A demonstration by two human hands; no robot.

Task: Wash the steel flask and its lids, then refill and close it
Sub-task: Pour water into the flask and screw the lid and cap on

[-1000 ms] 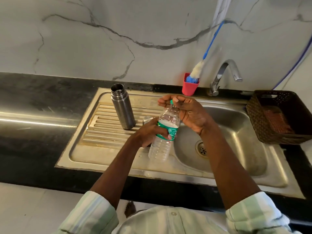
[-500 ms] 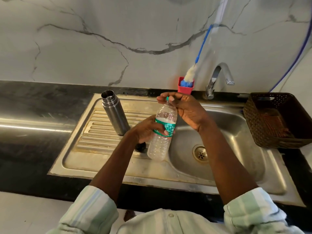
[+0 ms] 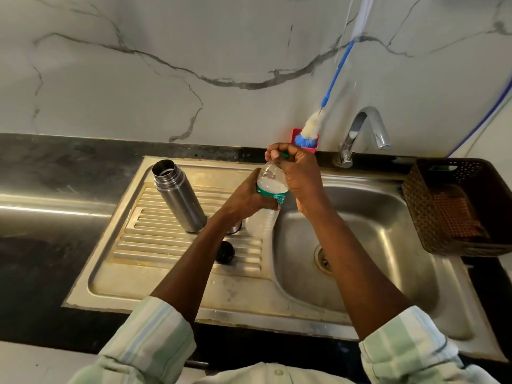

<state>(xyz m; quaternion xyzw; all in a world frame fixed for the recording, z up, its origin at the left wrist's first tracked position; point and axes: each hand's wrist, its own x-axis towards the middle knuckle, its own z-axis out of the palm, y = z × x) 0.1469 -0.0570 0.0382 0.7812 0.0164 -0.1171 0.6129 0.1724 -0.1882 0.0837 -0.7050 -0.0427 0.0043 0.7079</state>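
The left hand (image 3: pixel 246 199) has its grip wrapped around the green label of a clear plastic water bottle (image 3: pixel 267 200), while the right hand (image 3: pixel 297 173) has its grip curled over the bottle's green cap (image 3: pixel 284 155), pinching it from above; the bottle is held tilted over the steel sink (image 3: pixel 388 245), at the line where basin meets drainboard. The black stone tabletop (image 3: pixel 55 176) surrounds the sink. A dark woven basket (image 3: pixel 457 206) sits just right of the sink. On the sink's ribbed drainboard the cylindrical steel flask (image 3: pixel 178 195) stands upright and uncapped. A red cup (image 3: pixel 296 134) holding a blue-handled bottle brush (image 3: pixel 311 127) sits at the sink's back edge beside the chrome tap (image 3: pixel 363 134). A small black round lid (image 3: pixel 225 252) lies on the drainboard near the left forearm, and a steel lid (image 3: pixel 235 227) is mostly hidden behind that wrist.
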